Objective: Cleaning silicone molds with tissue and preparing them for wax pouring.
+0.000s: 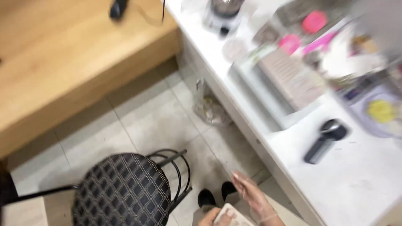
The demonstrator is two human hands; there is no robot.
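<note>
As the camera looks down from head height, entries run left to right, positions by clock face from frame centre.

Wooden bench (63,62): 10 o'clock; pale slab with a dark blurred object at its far edge.

Stool (121,190): 7 o'clock; dark checked seat on a black wire frame, standing on the tiled floor (155,121) beside the person, likely pushed back to give standing room.

Shoes (215,194): 6 o'clock; two black toes on the tiles, just above the hands.

Left hand (211,217): 6 o'clock, at the bottom edge; fingers curled onto the near end of a flat pale card (234,215), seemingly steadying it. Mostly cut off by the frame.

Right hand (253,196): 5 o'clock; in a thin clear glove, fingers straight and spread loosely, laid along the card's far side rather than closed round it. Whether it grips the card I cannot tell.

Plastic bag (207,104): centre; crumpled, clear, on the floor against the table's front; contents unreadable.

White table (356,184): 3 o'clock; its near part bare.

Small appliance (224,12): 12 o'clock; white base with a metal bowl, contents hidden.

Shallow tray (261,94): 2 o'clock; holds a ridged pinkish block.

Dark handheld device (324,140): 3 o'clock; lying flat, apart from the tray.

Pink items (314,21): 1 o'clock; blurred, among clutter.

Clear dish (383,113): 3 o'clock, far right; holds something yellow.
</note>
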